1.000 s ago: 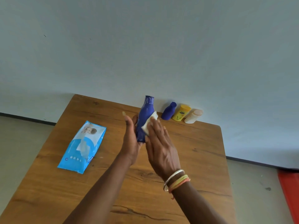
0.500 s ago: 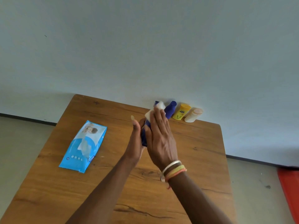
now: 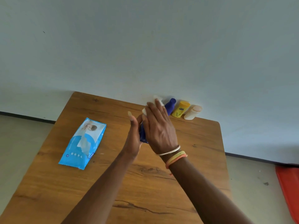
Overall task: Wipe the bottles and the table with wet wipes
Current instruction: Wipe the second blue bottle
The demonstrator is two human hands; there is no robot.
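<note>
My left hand (image 3: 133, 136) holds a tall blue bottle (image 3: 142, 133) above the middle of the wooden table (image 3: 199, 143). Only a strip of the bottle's lower body shows between my hands. My right hand (image 3: 159, 126) lies flat over the bottle and presses a white wet wipe (image 3: 156, 102) against its upper part; the wipe's edges stick out past my fingertips. A small blue bottle (image 3: 170, 106), a yellow bottle (image 3: 180, 109) and a cream bottle (image 3: 192, 112) stand in a row at the table's far edge by the wall.
A blue pack of wet wipes (image 3: 83, 143) lies on the left part of the table. A pale wall rises right behind the table. A red object (image 3: 289, 189) sits on the floor at the right.
My right hand has slid the wipe up the tall bottle from its middle to its top, covering the bottle's neck. My left hand has kept its hold.
</note>
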